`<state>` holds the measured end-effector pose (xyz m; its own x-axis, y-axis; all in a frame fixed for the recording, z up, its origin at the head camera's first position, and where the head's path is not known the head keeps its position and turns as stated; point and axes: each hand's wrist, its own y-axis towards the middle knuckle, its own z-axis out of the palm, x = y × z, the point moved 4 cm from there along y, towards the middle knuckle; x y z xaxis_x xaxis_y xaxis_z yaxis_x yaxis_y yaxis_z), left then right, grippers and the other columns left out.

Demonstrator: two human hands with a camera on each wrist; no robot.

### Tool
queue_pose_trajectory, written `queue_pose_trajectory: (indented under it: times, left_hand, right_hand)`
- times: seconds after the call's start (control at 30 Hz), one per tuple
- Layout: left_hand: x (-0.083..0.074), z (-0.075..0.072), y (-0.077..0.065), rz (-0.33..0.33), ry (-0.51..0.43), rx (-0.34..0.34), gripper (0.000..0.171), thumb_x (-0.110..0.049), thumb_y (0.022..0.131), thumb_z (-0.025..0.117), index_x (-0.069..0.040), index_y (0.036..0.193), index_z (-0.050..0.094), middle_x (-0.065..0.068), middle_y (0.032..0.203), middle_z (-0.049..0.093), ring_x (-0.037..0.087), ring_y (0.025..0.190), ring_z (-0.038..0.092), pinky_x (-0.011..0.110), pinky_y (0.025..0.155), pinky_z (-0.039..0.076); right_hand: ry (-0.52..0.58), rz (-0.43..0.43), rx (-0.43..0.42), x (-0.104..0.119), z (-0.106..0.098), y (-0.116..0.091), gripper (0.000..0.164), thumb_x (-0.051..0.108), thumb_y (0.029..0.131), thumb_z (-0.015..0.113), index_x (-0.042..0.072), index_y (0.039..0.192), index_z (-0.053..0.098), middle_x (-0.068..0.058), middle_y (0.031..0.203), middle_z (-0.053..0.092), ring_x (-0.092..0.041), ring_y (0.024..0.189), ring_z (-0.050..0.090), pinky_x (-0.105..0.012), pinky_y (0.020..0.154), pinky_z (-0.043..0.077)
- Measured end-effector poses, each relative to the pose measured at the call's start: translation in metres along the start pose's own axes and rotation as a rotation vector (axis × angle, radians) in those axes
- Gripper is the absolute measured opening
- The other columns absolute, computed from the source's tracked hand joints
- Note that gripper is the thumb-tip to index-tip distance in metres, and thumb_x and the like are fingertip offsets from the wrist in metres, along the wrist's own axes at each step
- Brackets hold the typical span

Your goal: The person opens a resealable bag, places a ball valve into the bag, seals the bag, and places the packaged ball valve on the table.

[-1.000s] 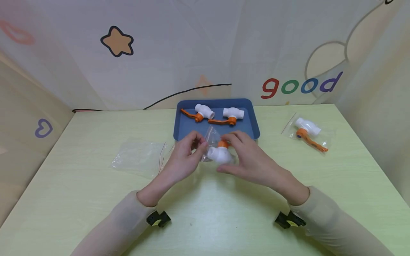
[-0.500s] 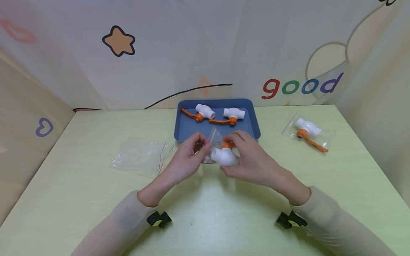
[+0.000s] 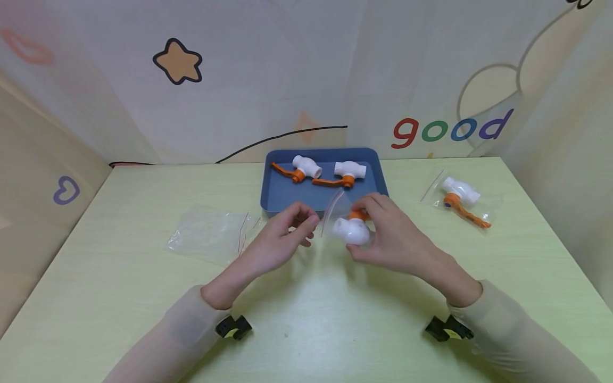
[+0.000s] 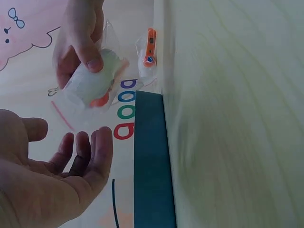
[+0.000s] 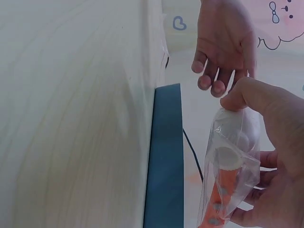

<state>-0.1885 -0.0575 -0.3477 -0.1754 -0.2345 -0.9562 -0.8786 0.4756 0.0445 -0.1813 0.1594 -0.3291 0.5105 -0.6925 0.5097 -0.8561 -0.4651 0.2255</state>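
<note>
My right hand (image 3: 399, 242) grips a white ball valve (image 3: 351, 232) with an orange handle, inside a clear zip bag (image 3: 333, 207), held above the table in front of the tray. In the right wrist view, the thumb presses on the valve's white body (image 5: 228, 159) through the plastic, and the orange handle (image 5: 222, 194) points down. My left hand (image 3: 278, 239) is just left of the bag, apart from it, holding nothing. In the left wrist view its fingers (image 4: 102, 147) are loosely bent, with the thumb well away from them.
A blue tray (image 3: 278, 201) at the back holds two bare valves, the left one (image 3: 306, 167) and the right one (image 3: 349, 170). Flat clear bags (image 3: 206, 234) lie left on the table. Another bagged valve (image 3: 460, 190) lies at the right. A printed curtain (image 3: 287, 69) hangs behind.
My right hand has carried the bagged valve to the right, away from my left hand. The left fingers have let go of the bag's edge.
</note>
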Motion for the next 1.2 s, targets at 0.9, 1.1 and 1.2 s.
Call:
queue_pose_trajectory:
  times: [0.9, 1.1, 1.2]
  left_hand:
    - [0.008, -0.037, -0.012, 0.004, 0.474, 0.207, 0.019, -0.025, 0.105, 0.061, -0.011, 0.117, 0.065, -0.001, 0.116, 0.062, 0.025, 0.117, 0.056, 0.045, 0.096, 0.049]
    - [0.011, -0.048, -0.015, 0.006, 0.518, 0.248, 0.025, -0.025, 0.105, 0.061, -0.007, 0.122, 0.065, 0.003, 0.120, 0.060, 0.029, 0.120, 0.054, 0.047, 0.100, 0.047]
    - [0.013, -0.051, -0.016, -0.005, 0.522, 0.275, 0.027, -0.026, 0.105, 0.061, -0.007, 0.124, 0.064, 0.006, 0.122, 0.059, 0.030, 0.117, 0.054, 0.047, 0.097, 0.048]
  right_hand:
    - [-0.181, 0.367, 0.008, -0.075, -0.045, -0.028, 0.057, 0.022, 0.078, 0.078, -0.010, 0.119, 0.055, -0.025, 0.113, 0.055, -0.039, 0.098, 0.050, -0.051, 0.078, 0.050]
    - [-0.210, 0.466, 0.065, -0.098, -0.046, -0.031, 0.064, 0.026, 0.079, 0.081, -0.013, 0.120, 0.052, -0.027, 0.111, 0.052, -0.044, 0.099, 0.047, -0.057, 0.080, 0.048]
    - [-0.221, 0.493, 0.088, -0.107, -0.047, -0.032, 0.064, 0.026, 0.079, 0.081, -0.014, 0.120, 0.050, -0.028, 0.109, 0.051, -0.045, 0.099, 0.046, -0.059, 0.078, 0.048]
